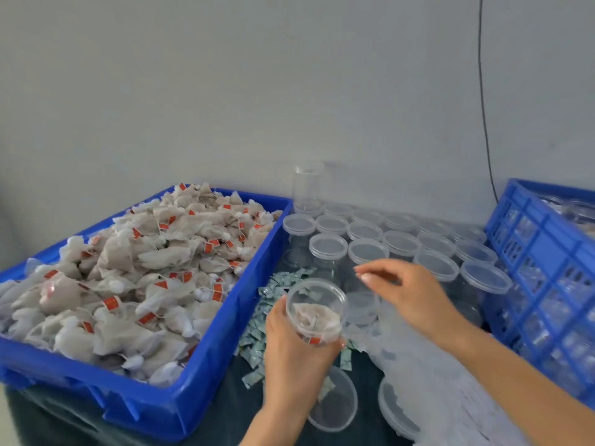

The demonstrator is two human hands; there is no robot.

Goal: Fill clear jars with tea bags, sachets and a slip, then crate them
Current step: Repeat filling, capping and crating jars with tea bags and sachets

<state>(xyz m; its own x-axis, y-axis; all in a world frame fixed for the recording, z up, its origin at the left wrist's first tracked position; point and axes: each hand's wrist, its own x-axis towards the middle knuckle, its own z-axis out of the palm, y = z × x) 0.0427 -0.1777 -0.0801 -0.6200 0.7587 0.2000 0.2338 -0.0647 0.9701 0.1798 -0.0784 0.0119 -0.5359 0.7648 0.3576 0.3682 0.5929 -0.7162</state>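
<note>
The left hand (291,346) holds a clear jar (315,312) tipped toward the camera, with tea bags (317,318) inside. The right hand (409,297) hangs over the lidded jars (399,244), fingers loose, holding nothing. Small sachets (269,304) lie beside the jar. A blue tray (206,378) of tea bags sits left. A blue crate (547,272) stands right.
</note>
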